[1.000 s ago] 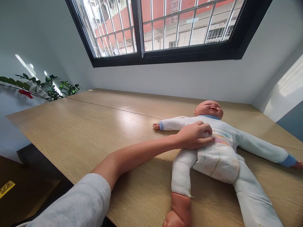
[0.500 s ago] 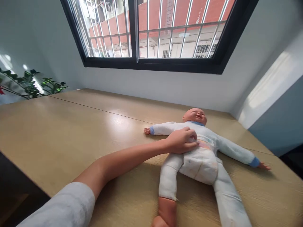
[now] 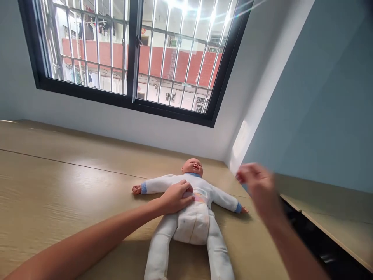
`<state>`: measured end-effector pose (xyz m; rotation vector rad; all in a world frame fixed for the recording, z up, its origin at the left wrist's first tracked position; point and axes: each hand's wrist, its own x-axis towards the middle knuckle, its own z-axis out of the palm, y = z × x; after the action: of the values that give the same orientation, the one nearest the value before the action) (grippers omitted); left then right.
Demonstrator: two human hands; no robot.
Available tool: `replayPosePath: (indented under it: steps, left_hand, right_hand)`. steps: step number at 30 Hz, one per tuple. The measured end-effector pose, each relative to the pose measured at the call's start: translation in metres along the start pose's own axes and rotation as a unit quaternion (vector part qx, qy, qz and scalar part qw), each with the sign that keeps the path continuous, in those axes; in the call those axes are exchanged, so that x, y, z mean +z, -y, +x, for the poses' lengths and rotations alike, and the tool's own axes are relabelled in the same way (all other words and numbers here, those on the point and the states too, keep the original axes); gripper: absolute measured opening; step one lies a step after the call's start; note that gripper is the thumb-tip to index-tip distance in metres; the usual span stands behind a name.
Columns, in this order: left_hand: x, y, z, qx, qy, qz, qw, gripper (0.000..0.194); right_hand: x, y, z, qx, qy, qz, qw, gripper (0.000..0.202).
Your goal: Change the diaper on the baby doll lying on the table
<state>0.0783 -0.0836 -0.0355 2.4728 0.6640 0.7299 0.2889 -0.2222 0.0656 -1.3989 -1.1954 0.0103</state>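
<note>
My left hand [image 3: 176, 196] still lies flat, fingers loose, on the doll's [image 3: 189, 212] belly just above the diaper [image 3: 192, 225]. My right hand [image 3: 258, 186] has just come into view, raised beside the doll's far arm, touching nothing; it is blurred, so I cannot tell its grip. The doll lies face up on the tabletop [image 3: 72, 182] below the window [image 3: 131, 58].
</note>
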Motion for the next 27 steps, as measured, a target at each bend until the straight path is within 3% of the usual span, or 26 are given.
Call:
replayPosePath:
  steps: [4,7,10,15,19,24,27]
  left_hand:
    - [0.004,0.004,0.001,0.0,-0.013,-0.002,1.0,0.025]
    - [0.007,0.007,0.003,-0.005,-0.007,0.009,1.0,0.029]
    - [0.006,0.006,0.004,-0.017,0.001,0.015,1.0,0.029]
    - [0.0,-0.004,0.0,0.01,-0.005,-0.041,0.999,0.02]
    - [-0.005,-0.006,0.002,-0.011,0.027,-0.032,0.999,0.017]
    - [-0.028,0.01,0.01,-0.031,0.094,-0.069,0.993,0.023]
    - [-0.052,0.021,0.011,-0.043,0.217,-0.046,0.974,0.025]
  right_hand:
    - [0.048,-0.036,-0.03,0.026,0.17,-0.041,0.984,0.023]
    - [0.072,-0.059,-0.046,-0.002,0.212,-0.065,0.975,0.019]
    - [0.078,-0.072,-0.057,-0.011,0.199,-0.068,0.978,0.022]
    - [0.072,-0.084,-0.069,0.036,0.171,-0.045,0.984,0.031]
    - [0.07,-0.089,-0.072,0.052,0.163,-0.029,0.985,0.031]
    - [0.068,-0.095,-0.072,0.055,0.156,-0.02,0.986,0.022]
    - [0.066,-0.098,-0.071,0.062,0.172,0.001,0.983,0.026]
